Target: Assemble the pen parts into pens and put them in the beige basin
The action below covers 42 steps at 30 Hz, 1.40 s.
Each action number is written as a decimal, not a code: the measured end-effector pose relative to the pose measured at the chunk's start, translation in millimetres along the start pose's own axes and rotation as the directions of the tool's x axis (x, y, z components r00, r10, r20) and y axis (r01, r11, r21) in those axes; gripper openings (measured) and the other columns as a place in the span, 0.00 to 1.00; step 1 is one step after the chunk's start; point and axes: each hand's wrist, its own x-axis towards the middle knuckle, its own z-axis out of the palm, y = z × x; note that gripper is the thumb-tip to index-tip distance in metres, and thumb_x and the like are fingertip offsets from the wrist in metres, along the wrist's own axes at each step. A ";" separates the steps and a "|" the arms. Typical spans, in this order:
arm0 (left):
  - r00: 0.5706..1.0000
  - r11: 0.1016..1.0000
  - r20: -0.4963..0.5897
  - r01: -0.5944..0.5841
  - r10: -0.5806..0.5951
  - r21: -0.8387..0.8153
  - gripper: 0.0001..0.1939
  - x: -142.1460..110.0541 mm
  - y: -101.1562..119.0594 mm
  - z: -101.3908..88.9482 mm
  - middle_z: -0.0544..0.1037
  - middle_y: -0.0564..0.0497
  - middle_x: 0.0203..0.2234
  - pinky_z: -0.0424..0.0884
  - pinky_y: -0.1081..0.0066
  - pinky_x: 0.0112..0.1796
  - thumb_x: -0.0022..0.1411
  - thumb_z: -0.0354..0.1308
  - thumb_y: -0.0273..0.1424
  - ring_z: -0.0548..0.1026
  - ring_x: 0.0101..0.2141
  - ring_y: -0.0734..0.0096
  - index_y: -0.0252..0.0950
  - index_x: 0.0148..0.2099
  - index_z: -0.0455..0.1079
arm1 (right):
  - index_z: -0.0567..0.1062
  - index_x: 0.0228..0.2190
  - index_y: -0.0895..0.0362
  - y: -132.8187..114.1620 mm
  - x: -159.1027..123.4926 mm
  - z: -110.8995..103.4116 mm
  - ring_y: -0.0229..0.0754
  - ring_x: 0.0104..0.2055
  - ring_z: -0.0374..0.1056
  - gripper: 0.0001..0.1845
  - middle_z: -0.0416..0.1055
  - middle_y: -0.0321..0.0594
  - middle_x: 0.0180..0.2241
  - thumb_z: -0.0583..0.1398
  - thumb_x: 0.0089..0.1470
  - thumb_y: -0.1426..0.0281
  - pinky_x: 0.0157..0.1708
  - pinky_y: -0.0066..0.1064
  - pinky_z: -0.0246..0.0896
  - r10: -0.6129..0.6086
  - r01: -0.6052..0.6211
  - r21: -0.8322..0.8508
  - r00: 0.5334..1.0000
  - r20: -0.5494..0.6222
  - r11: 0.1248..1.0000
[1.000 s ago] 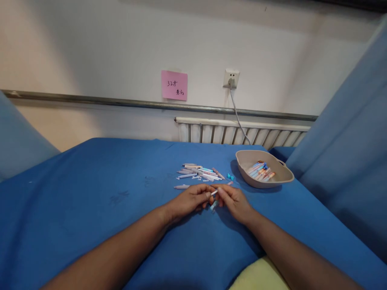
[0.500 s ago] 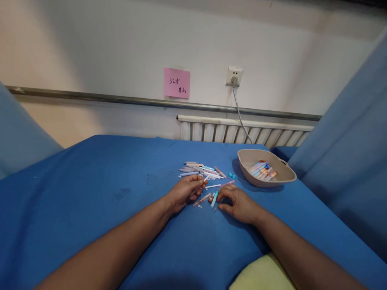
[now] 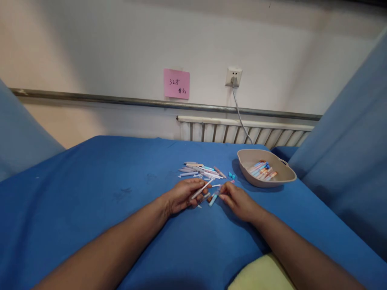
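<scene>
Mid-frame, left hand (image 3: 185, 195) gripped whitish pen (image 3: 202, 189), right hand (image 3: 236, 200) pinched clear piece (image 3: 219, 191); basin (image 3: 263, 183), frame right, part-filled, loose pens (image 3: 212, 175) still out.

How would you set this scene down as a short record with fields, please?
Left hand: holds a slim pale pen-like stick, slanted
Right hand: close to a short turquoise tube; grip unclear
Beyond hands: pile of thin, mostly pale pens and rods
Right of pile: tan handled basin holding multicoloured pens
Surface: blue cloth
Wall: handwritten pink paper note, white socket with plug
</scene>
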 end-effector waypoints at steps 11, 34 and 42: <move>0.999 0.975 0.019 -0.034 0.030 0.221 0.10 1.2 -2.3 0.0 0.74 0.50 0.25 0.50 0.82 0.15 0.51 0.61 0.32 0.62 0.17 0.83 0.30 0.34 0.70 | 0.73 0.29 0.56 8.5 9.5 -0.6 0.37 0.28 0.65 0.11 0.69 0.35 0.25 0.61 0.49 0.61 0.30 0.28 0.60 0.145 -0.043 0.418 0.966 -0.216 0.907; 0.984 0.759 0.023 -0.150 0.176 0.634 0.14 -6.2 -4.7 16.4 0.74 0.52 0.22 0.58 0.77 0.17 0.59 0.45 0.35 0.64 0.16 0.76 0.33 0.41 0.67 | 0.76 0.33 0.53 -16.8 -0.5 5.2 0.40 0.32 0.68 0.07 0.74 0.38 0.29 0.57 0.55 0.67 0.35 0.30 0.59 -0.119 0.123 0.051 0.990 -0.074 0.991; 0.979 0.723 0.074 -0.189 0.188 0.664 0.14 -8.9 -4.1 22.1 0.73 0.53 0.19 0.57 0.76 0.20 0.59 0.44 0.33 0.61 0.16 0.76 0.32 0.42 0.67 | 0.75 0.33 0.54 -18.9 -2.2 4.1 0.40 0.32 0.67 0.06 0.74 0.37 0.29 0.58 0.55 0.68 0.35 0.31 0.59 -0.100 0.103 0.044 0.992 -0.081 0.994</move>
